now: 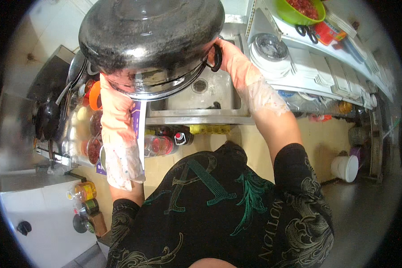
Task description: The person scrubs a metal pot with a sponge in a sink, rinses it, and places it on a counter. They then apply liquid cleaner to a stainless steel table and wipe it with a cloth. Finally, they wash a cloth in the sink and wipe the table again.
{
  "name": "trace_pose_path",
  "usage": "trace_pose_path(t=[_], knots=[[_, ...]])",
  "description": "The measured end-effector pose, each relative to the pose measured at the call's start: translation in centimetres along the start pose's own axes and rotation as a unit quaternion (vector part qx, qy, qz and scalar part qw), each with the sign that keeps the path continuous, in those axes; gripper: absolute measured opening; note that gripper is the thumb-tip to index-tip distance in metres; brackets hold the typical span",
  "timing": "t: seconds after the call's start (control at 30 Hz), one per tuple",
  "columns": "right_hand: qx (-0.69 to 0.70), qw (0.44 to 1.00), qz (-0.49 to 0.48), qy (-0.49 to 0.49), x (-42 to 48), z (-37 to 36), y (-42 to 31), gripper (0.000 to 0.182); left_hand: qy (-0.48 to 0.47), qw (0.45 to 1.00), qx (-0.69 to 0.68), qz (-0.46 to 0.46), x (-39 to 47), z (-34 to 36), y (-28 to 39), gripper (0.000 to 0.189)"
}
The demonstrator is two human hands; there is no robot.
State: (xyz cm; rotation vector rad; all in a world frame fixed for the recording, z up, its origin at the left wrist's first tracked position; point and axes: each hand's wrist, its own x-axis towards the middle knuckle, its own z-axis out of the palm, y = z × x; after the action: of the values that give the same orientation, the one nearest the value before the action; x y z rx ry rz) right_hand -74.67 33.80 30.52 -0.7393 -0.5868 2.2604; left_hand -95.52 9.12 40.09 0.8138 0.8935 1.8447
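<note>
A large, blackened metal pot is held up in front of me, its scorched bottom turned towards me and its rim facing away. My right hand, in a long pinkish-orange glove, grips it by the black loop handle. At the pot's left edge, my left hand wears a matching glove and supports it; the fingers are hidden behind the pot. Below the pot lies a stainless steel sink with a round drain in its basin.
To the right, shelves hold stacked white dishes and a green bowl of red food. Several containers of ingredients stand at the left, near a dark wok. Bottles sit under the sink, and a white bucket is on the right.
</note>
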Motion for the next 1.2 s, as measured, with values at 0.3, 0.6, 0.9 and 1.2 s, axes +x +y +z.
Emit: trace_pose_path(t=[0.3,0.6,0.9,1.2], knots=[[-0.104,0.992,0.06,0.048,2.2,0.1,-1.6,0.03,0.047,0.7,0.681,0.208,1.5,-6.1,-3.6,0.054],[-0.003,0.992,-0.076,-0.101,1.5,0.1,-7.9,0.022,0.063,0.996,0.055,0.002,1.1,3.8,3.9,0.058],[-0.297,0.841,-0.444,-0.083,1.2,4.6,-13.2,0.025,0.169,0.98,-0.024,-0.101,2.3,2.9,6.5,0.07],[-0.241,0.908,-0.257,-0.228,-1.3,4.8,-13.7,0.047,-0.013,0.995,0.059,0.084,-1.4,4.4,4.7,0.057]])
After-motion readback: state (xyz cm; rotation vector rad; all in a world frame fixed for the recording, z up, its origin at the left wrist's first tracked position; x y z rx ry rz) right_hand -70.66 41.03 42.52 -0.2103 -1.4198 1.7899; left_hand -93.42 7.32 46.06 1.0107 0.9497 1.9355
